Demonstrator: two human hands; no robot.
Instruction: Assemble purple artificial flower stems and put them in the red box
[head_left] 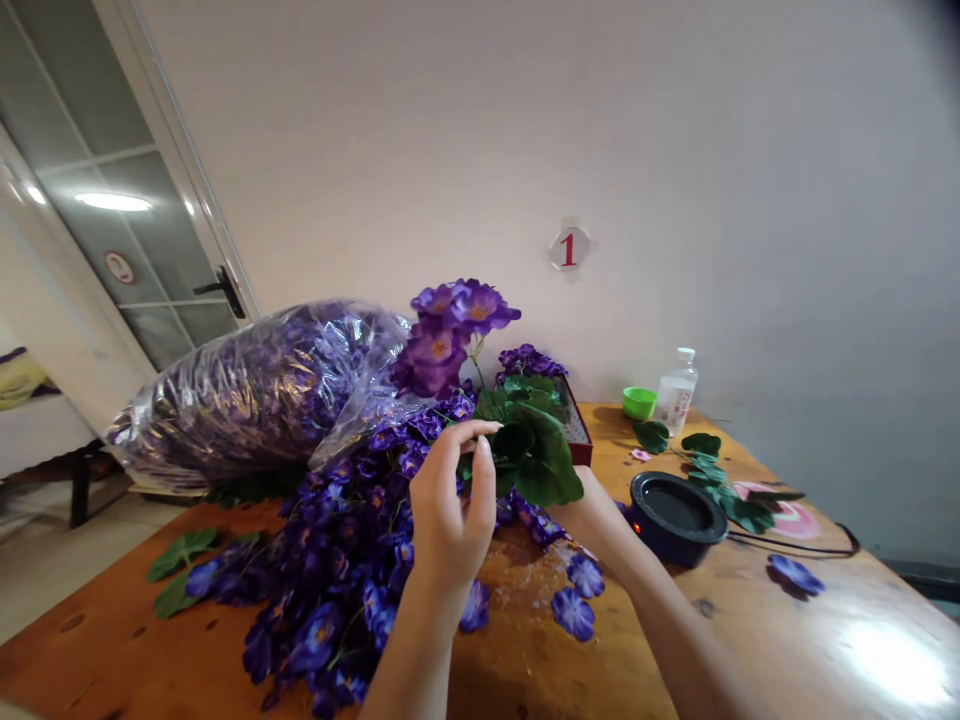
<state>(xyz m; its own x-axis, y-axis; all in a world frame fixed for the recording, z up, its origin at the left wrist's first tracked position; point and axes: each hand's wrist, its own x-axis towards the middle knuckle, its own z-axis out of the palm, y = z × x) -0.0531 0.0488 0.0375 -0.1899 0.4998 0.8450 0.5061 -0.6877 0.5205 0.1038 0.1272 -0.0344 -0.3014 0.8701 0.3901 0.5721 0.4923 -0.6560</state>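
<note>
An artificial flower spray (pixel 457 320) with purple blooms stands upright between my hands, its broad green leaves (pixel 544 455) spreading to the right. My left hand (pixel 454 500) is closed in a pinch, thumb and index finger at the left edge of those leaves. Behind the leaves is my right hand (pixel 581 505); only its back and wrist show, and its fingers are hidden. A heap of purple artificial flowers (pixel 330 570) lies under and left of my left hand. Loose blue-purple petals (pixel 574 612) lie on the table between my forearms.
A clear plastic bag (pixel 247 400) full of purple flowers lies at the back left. Behind the leaves sits a dark red box (pixel 577 425). On the right of the wooden table (pixel 825 650) are a black round heating pot (pixel 679 515) with a cord, leaf sprigs (pixel 705 465), a green cup (pixel 639 403) and a bottle (pixel 677 392).
</note>
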